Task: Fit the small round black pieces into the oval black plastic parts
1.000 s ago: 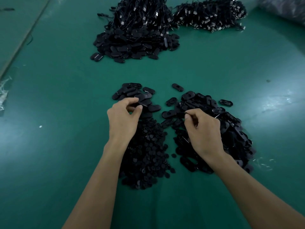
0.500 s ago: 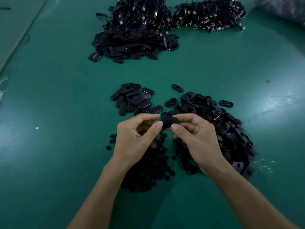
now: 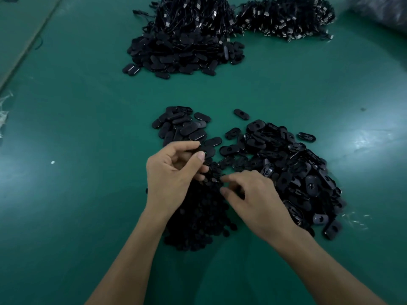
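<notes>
My left hand (image 3: pixel 174 172) pinches one oval black part (image 3: pixel 207 150) between thumb and fingers, just above the top of the heap of small round black pieces (image 3: pixel 198 219). My right hand (image 3: pixel 255 201) reaches left onto that heap, index finger and thumb curled round a small round piece (image 3: pixel 220 184) at its upper edge. A large heap of oval parts with open recesses (image 3: pixel 297 170) lies under and right of my right hand. A smaller group of smooth-faced oval parts (image 3: pixel 182 126) lies behind my left hand.
Everything rests on a green mat (image 3: pixel 88 194). At the far side stand a big heap of oval parts with cables (image 3: pixel 187 40) and a heap of cabled connectors (image 3: pixel 286 18). A lone oval part (image 3: pixel 241 114) lies between the near heaps. Plastic scraps (image 3: pixel 356 219) lie at right.
Half a second ago both hands held the oval part together. Now my right hand has let go and dropped to the round-piece heap, while my left hand keeps the oval part.
</notes>
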Demonstrator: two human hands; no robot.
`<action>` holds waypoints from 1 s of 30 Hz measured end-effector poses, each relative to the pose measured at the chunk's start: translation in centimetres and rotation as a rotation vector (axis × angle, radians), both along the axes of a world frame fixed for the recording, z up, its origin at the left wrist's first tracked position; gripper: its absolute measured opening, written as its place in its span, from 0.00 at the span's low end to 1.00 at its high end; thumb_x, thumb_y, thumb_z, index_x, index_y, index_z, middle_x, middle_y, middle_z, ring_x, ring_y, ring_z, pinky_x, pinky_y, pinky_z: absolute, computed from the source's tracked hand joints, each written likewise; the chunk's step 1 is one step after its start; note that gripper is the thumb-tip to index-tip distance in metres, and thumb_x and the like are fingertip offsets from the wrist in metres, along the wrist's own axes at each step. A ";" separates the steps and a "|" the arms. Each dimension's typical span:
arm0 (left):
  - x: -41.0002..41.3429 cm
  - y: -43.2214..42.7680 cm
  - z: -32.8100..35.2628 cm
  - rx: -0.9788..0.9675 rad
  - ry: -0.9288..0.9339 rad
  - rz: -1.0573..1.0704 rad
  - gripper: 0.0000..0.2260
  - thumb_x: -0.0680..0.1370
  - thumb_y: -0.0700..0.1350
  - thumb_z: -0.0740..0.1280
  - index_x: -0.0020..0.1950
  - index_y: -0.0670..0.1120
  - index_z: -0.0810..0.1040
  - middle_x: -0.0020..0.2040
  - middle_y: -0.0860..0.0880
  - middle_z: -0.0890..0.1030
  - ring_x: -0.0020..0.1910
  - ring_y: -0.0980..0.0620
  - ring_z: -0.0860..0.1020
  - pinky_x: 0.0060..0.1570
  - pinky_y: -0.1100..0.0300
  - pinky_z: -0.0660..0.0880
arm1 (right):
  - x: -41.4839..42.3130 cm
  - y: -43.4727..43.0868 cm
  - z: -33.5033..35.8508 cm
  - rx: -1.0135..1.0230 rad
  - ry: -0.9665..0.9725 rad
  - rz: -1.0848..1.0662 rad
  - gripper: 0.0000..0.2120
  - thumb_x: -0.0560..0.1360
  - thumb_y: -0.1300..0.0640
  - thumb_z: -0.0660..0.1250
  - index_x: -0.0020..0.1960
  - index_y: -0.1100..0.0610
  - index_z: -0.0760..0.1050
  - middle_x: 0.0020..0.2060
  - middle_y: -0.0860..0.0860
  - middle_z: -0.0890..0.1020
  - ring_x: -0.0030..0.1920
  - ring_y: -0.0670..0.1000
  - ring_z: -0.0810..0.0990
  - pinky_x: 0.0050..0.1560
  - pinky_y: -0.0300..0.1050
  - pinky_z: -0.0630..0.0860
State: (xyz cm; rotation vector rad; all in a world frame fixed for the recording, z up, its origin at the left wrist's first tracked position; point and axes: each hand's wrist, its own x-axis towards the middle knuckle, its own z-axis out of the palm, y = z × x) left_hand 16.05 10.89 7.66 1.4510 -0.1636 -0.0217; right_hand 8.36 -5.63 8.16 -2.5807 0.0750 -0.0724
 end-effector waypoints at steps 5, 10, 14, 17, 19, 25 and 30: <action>0.0 0.0 -0.2 -0.007 0.014 0.021 0.08 0.78 0.35 0.72 0.48 0.48 0.84 0.34 0.48 0.84 0.35 0.50 0.85 0.33 0.62 0.80 | 0.0 0.2 0.4 -0.120 0.060 0.073 0.13 0.81 0.47 0.66 0.63 0.50 0.79 0.49 0.44 0.78 0.50 0.45 0.67 0.54 0.39 0.66; 0.1 0.2 -0.2 -0.022 0.030 0.006 0.08 0.79 0.33 0.70 0.50 0.46 0.84 0.36 0.49 0.85 0.39 0.50 0.86 0.32 0.62 0.80 | -0.4 -0.1 0.8 -0.109 0.081 0.049 0.09 0.81 0.50 0.66 0.57 0.51 0.80 0.48 0.44 0.79 0.50 0.46 0.69 0.55 0.42 0.69; 0.2 0.1 -0.3 -0.043 0.055 -0.016 0.09 0.80 0.33 0.68 0.51 0.46 0.84 0.40 0.48 0.86 0.42 0.48 0.87 0.34 0.62 0.81 | -0.4 -0.3 0.9 -0.123 0.122 0.054 0.08 0.81 0.49 0.67 0.57 0.49 0.81 0.47 0.42 0.75 0.51 0.45 0.69 0.54 0.39 0.66; 0.1 0.0 -0.3 -0.047 0.051 -0.034 0.09 0.80 0.33 0.68 0.52 0.46 0.84 0.40 0.48 0.86 0.43 0.48 0.87 0.36 0.62 0.82 | -0.2 -0.3 0.8 -0.120 0.125 0.067 0.07 0.81 0.50 0.66 0.55 0.50 0.81 0.46 0.42 0.75 0.50 0.45 0.68 0.53 0.38 0.65; 0.0 -0.1 -0.3 -0.042 0.055 -0.041 0.09 0.80 0.33 0.68 0.52 0.45 0.84 0.40 0.47 0.86 0.42 0.48 0.87 0.36 0.62 0.82 | -0.1 -0.3 0.6 -0.144 0.118 0.083 0.07 0.82 0.52 0.64 0.55 0.51 0.80 0.47 0.44 0.76 0.50 0.46 0.69 0.54 0.39 0.66; -0.1 -0.2 -0.2 -0.020 0.027 -0.033 0.09 0.79 0.32 0.69 0.49 0.44 0.84 0.39 0.45 0.86 0.39 0.48 0.87 0.35 0.63 0.81 | -0.4 -0.2 0.5 0.125 -0.012 -0.022 0.06 0.84 0.57 0.60 0.51 0.51 0.75 0.38 0.45 0.78 0.36 0.44 0.72 0.38 0.41 0.70; -0.4 -0.4 -0.3 0.019 0.007 -0.052 0.09 0.77 0.31 0.70 0.49 0.44 0.84 0.37 0.46 0.86 0.39 0.48 0.87 0.37 0.62 0.82 | -0.4 -0.3 1.7 0.482 -0.106 -0.173 0.09 0.79 0.58 0.68 0.46 0.45 0.78 0.40 0.46 0.83 0.37 0.47 0.79 0.37 0.40 0.77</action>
